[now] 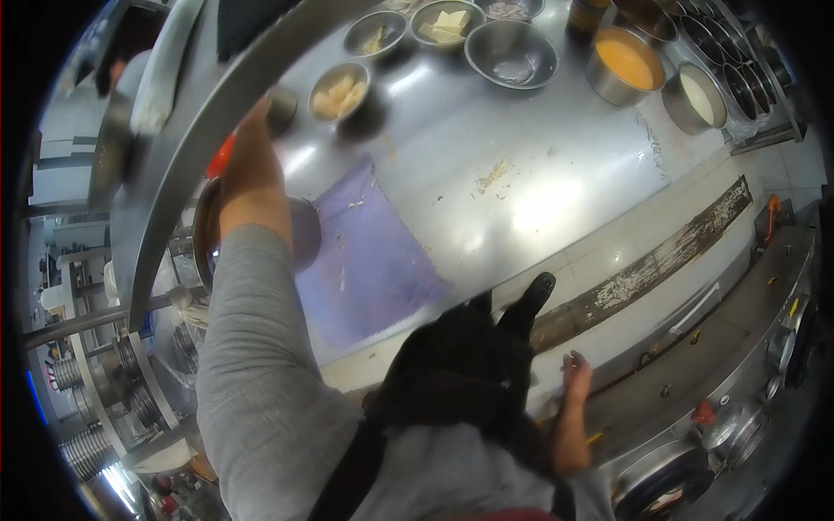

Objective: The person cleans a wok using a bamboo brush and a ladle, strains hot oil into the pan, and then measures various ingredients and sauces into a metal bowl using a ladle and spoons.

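- 5 metal bowls (pixel 511 52) right of left hand's (pixel 254 135) fingers
- closest bowl (pixel 348 71): shiny, pale chunks (pixel 338 97)
- left grip's hidden, can't tell
- right hand (pixel 576 373): fingers loosely curled, grip released

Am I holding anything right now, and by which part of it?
Can't tell for your left grip: the overhead metal shelf hides much of it. Your right grip shows nothing held.

Gray slv (pixel 252 321), blk apron (pixel 452 373) w/ strap (pixel 350 473), blk shoe (pixel 540 291)
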{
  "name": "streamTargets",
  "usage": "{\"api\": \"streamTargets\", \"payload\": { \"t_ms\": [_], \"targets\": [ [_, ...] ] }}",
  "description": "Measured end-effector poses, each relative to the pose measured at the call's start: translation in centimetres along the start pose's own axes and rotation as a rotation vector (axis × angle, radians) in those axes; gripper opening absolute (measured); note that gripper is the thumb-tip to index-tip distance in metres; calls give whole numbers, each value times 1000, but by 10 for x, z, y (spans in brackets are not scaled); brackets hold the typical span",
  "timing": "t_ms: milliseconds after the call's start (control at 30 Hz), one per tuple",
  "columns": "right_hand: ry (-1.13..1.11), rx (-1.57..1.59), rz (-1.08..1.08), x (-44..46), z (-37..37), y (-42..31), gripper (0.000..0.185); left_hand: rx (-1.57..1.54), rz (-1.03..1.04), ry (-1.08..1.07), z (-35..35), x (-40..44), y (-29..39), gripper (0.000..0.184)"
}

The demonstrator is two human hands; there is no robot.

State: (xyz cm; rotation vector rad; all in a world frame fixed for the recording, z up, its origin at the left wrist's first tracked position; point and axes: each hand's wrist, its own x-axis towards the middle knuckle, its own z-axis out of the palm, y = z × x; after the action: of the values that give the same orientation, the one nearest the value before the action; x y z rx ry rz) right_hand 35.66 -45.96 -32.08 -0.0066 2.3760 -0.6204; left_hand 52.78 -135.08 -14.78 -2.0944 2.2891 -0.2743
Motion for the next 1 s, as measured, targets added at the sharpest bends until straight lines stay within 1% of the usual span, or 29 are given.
{"api": "streamTargets", "payload": {
  "t_ms": [67, 100, 167, 233, 300, 433, 500, 633, 700, 867, 967, 1000],
  "targets": [
    [57, -77, -60, -1, -1, 19, 36, -72, -22, -14, -8, 8, -7, 29],
    [64, -67, -57, 0, 0, 31, 36, -106, -28, -15, -12, 11, -11, 29],
    [59, -33, 30, -1, -1, 50, 34, -176, -46, -11, -23, 16, -18, 30],
    [47, -88, 20, -4, -2, 64, 33, -239, -51, -2, -30, 19, -21, 31],
    [2, -75, 117, -18, -18, 35, 36, -297, -56, 10, -36, 21, -23, 31],
    [-28, -129, 101, -8, -6, 54, 37, -410, -62, 31, -45, 20, -24, 34],
    [-5, -25, 92, -5, -4, 39, 37, -468, -66, 40, -49, 16, -26, 35],
    [-22, -4, 81, 3, -7, 5, 37, -615, -70, 65, -62, 10, -28, 38],
    [-5, 29, 42, 10, -4, 5, 37, -716, -64, 69, -66, 4, -27, 39],
    [-15, 4, 44, 12, -7, 8, 37, -1022, -37, 61, -81, -4, -13, 43],
    [1, 8, 46, 18, -3, 36, 36, -1278, -7, -3, -84, -18, 7, 46],
    [10, -50, 13, 19, -3, 44, 35, -1350, 7, -40, -84, -24, 17, 47]
  ]
}}
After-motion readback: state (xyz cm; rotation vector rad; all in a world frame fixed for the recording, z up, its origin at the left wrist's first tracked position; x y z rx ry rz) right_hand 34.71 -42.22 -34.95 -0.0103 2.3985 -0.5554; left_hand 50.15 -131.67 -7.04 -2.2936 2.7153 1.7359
